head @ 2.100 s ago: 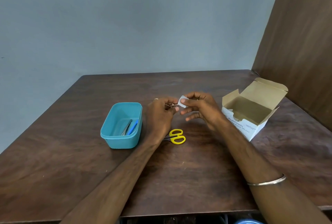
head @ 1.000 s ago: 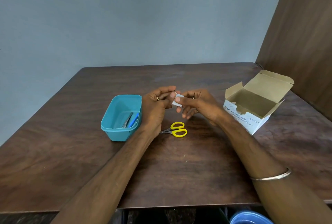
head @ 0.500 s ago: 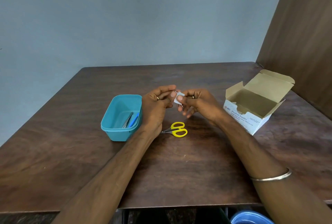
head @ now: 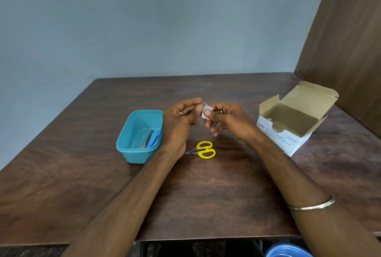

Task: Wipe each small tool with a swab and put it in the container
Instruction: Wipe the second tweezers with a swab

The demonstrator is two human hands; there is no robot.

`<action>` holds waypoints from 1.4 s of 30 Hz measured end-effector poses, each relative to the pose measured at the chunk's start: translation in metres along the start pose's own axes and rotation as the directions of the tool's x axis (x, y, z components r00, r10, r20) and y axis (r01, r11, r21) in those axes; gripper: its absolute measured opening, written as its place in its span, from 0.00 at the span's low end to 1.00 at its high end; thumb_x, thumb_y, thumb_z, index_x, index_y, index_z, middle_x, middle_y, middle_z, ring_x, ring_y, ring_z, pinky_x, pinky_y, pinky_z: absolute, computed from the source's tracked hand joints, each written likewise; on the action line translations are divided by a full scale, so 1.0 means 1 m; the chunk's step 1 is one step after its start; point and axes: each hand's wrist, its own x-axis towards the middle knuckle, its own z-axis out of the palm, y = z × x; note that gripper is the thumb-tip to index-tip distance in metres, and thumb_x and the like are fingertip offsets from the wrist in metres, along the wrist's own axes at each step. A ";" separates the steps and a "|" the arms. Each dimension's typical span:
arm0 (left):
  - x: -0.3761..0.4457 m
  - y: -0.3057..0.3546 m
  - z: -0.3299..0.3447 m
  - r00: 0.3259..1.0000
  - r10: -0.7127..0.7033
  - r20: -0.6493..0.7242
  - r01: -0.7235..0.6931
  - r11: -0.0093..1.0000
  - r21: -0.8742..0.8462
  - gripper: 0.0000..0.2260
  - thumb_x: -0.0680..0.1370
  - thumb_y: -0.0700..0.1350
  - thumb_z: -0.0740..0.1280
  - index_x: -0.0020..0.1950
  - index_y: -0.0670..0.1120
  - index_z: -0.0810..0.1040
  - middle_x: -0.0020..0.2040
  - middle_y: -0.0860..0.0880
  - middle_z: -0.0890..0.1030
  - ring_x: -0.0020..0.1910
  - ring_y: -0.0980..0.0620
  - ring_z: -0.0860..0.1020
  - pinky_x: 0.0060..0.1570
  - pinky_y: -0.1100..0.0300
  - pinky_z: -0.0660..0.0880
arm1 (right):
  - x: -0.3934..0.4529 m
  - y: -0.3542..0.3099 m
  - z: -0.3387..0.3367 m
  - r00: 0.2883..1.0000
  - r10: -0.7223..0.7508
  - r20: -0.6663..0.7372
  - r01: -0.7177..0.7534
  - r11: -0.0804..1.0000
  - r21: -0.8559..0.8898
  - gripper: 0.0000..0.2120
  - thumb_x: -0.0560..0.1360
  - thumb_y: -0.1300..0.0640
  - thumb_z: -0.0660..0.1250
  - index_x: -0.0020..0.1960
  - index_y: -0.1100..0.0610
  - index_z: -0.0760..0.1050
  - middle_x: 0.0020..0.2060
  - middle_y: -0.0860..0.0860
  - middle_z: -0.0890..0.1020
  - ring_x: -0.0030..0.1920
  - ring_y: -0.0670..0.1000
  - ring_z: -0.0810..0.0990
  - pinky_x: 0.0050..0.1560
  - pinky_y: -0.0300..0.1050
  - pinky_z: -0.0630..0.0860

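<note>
Swab (head: 206, 112) sits pinched in my right hand (head: 224, 120), folded round a small metal tool (head: 208, 120) that my left hand (head: 181, 125) grips above the table (head: 226, 195), so I can wipe it all round. Container (head: 142, 133) waits beside my left hand, holding two tools. One pair of scissors (head: 203, 150) lies unwiped below my hands.

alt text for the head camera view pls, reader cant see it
Above a wooden table, the left hand holds a small metal tool while the right hand wipes it with a white swab. Yellow scissors lie below, between a teal container and an open swab box.
</note>
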 end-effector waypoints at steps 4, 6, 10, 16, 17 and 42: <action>-0.003 -0.001 0.003 1.000 0.000 -0.005 0.001 1.000 0.025 0.07 0.76 0.41 0.72 0.52 0.50 0.84 0.46 0.52 0.86 0.46 0.55 0.83 0.45 0.57 0.81 | 0.000 -0.001 0.000 0.999 -0.033 0.027 0.033 0.999 0.009 0.08 0.82 0.57 0.64 0.47 0.58 0.79 0.35 0.53 0.82 0.32 0.50 0.78 0.34 0.47 0.79; -0.005 -0.001 0.004 1.000 -0.015 0.017 0.014 0.999 0.036 0.07 0.77 0.42 0.70 0.53 0.50 0.84 0.48 0.52 0.86 0.49 0.52 0.83 0.49 0.53 0.82 | 0.000 -0.001 -0.002 0.998 -0.046 0.045 0.046 0.999 0.005 0.08 0.82 0.59 0.64 0.50 0.63 0.79 0.36 0.52 0.82 0.33 0.50 0.78 0.34 0.47 0.79; -0.003 -0.002 0.003 0.999 -0.023 0.039 0.021 0.999 0.046 0.08 0.77 0.43 0.70 0.55 0.51 0.84 0.51 0.51 0.86 0.52 0.48 0.83 0.51 0.49 0.82 | -0.001 -0.001 -0.003 0.998 -0.050 0.036 0.050 0.999 0.008 0.04 0.80 0.61 0.67 0.51 0.62 0.79 0.36 0.52 0.83 0.33 0.50 0.78 0.34 0.48 0.80; -0.004 -0.001 0.002 1.000 -0.015 0.024 0.014 0.998 0.059 0.07 0.77 0.43 0.70 0.54 0.50 0.84 0.51 0.50 0.86 0.52 0.49 0.83 0.51 0.46 0.81 | 0.001 0.000 -0.002 0.998 -0.058 0.019 0.058 0.998 0.012 0.03 0.79 0.60 0.68 0.49 0.60 0.80 0.37 0.53 0.84 0.33 0.50 0.78 0.36 0.48 0.79; -0.004 -0.001 0.003 1.000 -0.017 0.018 0.016 0.998 0.058 0.07 0.77 0.43 0.71 0.54 0.50 0.84 0.50 0.51 0.86 0.52 0.48 0.83 0.51 0.46 0.81 | 0.000 -0.001 -0.002 0.998 -0.059 0.021 0.059 0.998 0.012 0.04 0.80 0.61 0.67 0.49 0.59 0.80 0.37 0.53 0.84 0.33 0.50 0.78 0.36 0.48 0.79; 0.000 -0.005 -0.005 0.855 0.516 0.050 -0.474 0.739 0.479 0.05 0.75 0.42 0.72 0.50 0.45 0.85 0.45 0.53 0.86 0.44 0.57 0.83 0.44 0.55 0.79 | -0.003 -0.014 -0.004 0.988 0.005 -0.156 0.005 0.998 0.065 0.03 0.75 0.63 0.71 0.44 0.63 0.81 0.37 0.56 0.85 0.32 0.53 0.79 0.33 0.45 0.77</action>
